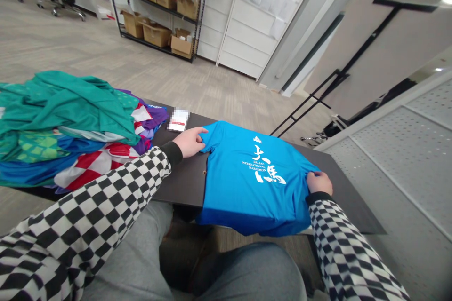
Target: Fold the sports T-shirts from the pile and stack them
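Note:
A blue T-shirt (243, 188) with white lettering lies spread on the dark table, its lower part hanging over the near edge. My left hand (190, 142) pinches the sleeve at the shirt's left side between thumb and fingers. At the right side, my right hand (319, 183) has its fingers closed on the other sleeve. Some folds run across the shirt near my right hand. To the left of my left hand, a heap of clothes (77, 108) in green, blue, purple and red-white check covers the table's left end.
The dark table (176, 183) stands over my knees. A small white packet (179, 120) lies near its far edge. A perforated grey panel (406, 150) borders the right side. Beyond are a shelf with cardboard boxes (157, 34) and a black metal stand (353, 59).

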Available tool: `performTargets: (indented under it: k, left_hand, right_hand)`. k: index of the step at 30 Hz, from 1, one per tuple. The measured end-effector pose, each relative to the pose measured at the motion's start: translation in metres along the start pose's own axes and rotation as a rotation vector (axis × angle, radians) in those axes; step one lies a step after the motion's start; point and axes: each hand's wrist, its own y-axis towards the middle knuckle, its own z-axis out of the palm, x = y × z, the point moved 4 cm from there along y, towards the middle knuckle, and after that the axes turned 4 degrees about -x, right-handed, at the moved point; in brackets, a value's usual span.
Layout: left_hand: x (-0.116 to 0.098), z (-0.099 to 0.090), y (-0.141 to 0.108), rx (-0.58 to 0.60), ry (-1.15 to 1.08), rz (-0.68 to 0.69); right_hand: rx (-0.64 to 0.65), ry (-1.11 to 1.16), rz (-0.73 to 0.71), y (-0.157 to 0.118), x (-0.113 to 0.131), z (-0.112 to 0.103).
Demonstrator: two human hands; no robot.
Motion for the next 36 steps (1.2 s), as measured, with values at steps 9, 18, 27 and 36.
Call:
performTargets:
  k: [9,18,27,36]
  left_hand:
    - [0.014,-0.02,0.001,-0.086,0.324,-0.094]
    - [-0.011,-0.001,-0.008,-0.046,0.625,0.267]
    - [-0.024,-0.018,0.01,-0.256,0.802,0.132]
    - [-0.018,-0.013,0.044,-0.244,0.503,0.095]
  right_hand:
    - [-0.009,0.0,-0.019,-0.002,0.002,-0.001]
    - [-0.01,0.02,-0.017,-0.01,0.003,-0.005]
    - [0.002,0.025,-0.026,-0.013,0.005,-0.007]
    - [0.001,0.011,-0.027,-0.009,0.002,-0.004]
